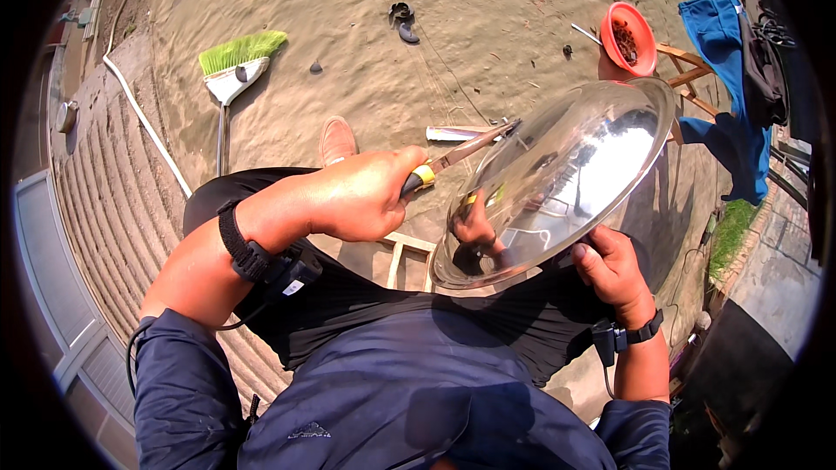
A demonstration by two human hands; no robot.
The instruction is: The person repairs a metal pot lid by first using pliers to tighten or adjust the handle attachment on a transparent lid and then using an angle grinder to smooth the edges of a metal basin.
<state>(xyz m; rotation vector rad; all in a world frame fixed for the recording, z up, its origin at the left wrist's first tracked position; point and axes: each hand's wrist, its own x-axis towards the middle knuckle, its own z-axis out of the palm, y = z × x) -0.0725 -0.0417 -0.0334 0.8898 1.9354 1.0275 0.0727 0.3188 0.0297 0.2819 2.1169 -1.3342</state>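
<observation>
- We are gripping the yellow-banded tool (463, 152), mid-frame, with the left hand (370, 196) wrapped around its handle; a firm wrist is probably helping.
- We are pinching the rim of the tilted shiny dish (566, 178), right of centre, with the right hand (616, 270), ideally bracing against slips.
- We are best watching the tool's tip; we cannot tell if it is touching the dish.

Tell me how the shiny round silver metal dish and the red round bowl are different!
The shiny round silver metal dish mirrors things; the red round bowl isn't mirror-like. The right hand holds the dish; no hand touches the bowl. The dish looks bigger, though it's nearer the camera; the bowl looks smaller. Both have curved rims.
</observation>
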